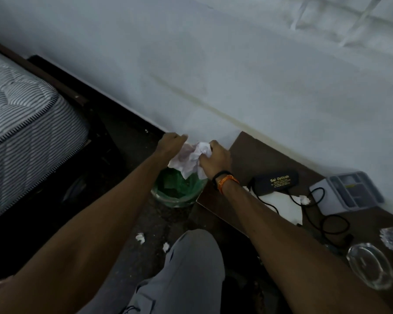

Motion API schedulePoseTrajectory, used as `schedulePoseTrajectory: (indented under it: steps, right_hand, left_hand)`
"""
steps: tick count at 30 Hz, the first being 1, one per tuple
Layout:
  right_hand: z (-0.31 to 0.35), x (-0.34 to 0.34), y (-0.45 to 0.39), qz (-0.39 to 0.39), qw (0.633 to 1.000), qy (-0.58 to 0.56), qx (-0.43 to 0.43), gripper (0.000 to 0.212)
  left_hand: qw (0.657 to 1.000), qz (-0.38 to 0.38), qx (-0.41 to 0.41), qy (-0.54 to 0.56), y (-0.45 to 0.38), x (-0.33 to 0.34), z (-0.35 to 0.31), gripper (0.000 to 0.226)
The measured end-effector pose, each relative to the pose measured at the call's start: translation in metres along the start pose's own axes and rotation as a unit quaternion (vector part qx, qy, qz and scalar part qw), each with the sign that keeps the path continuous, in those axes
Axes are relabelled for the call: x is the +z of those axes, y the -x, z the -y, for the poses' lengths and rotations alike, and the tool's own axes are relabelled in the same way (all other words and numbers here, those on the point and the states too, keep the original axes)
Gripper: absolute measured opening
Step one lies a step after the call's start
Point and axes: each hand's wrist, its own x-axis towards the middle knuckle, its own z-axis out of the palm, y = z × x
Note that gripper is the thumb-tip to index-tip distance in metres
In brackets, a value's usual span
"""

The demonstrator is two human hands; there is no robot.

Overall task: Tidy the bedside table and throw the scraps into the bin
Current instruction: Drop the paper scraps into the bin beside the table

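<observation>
Right, the crumpled paper [192, 158] is held up directly over the bin [178, 189], pinched between both hands. The left hand [171, 142] is curled into a fist on the paper's upper left edge, and the right hand [214, 158] has its fingers closed tight on the right side of the wad. The bin, lined with a green bag, sits on the dark floor just beside the corner of the bedside table [254, 152]. Two small white scraps [140, 237] lie on the floor nearer the person's knee. On the table there's a black glasses case [275, 181], a white sheet [279, 206] under a black cable [327, 220], a grey box [347, 192] and a glass ashtray [370, 266]. A striped mattress [25, 130] sits off to the left.
</observation>
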Motion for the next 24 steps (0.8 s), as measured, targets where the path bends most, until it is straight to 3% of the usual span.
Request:
schedulePoseTrajectory:
  steps: [7,11,15,17,21,24]
  right_hand:
    - [-0.002,0.04,-0.008,0.05,0.998,-0.037,0.027,0.016]
    - [-0.003,0.052,-0.011,0.119,0.992,-0.019,0.035,0.034]
    - [-0.011,0.046,-0.007,0.124,0.991,0.001,0.051,0.051]
    - [-0.014,0.04,-0.004,0.11,0.993,0.017,0.035,0.046]
    - [-0.02,0.021,0.008,0.079,0.997,0.018,0.021,0.037]
    - [-0.024,0.003,0.018,0.047,0.999,0.018,-0.003,0.028]
  left_hand:
    - [0.998,-0.048,-0.034,0.016,-0.01,-0.014,0.049,0.035]
    - [0.999,-0.025,-0.045,0.002,-0.011,-0.021,0.069,0.034]
    - [0.999,-0.011,-0.038,0.011,0.003,-0.019,0.079,0.036]
    - [0.999,-0.001,-0.037,0.011,0.004,-0.015,0.083,0.037]
    - [0.996,0.049,-0.055,-0.059,0.015,-0.002,0.082,0.061]
    - [0.989,0.074,0.002,-0.129,0.034,0.01,0.057,0.036]
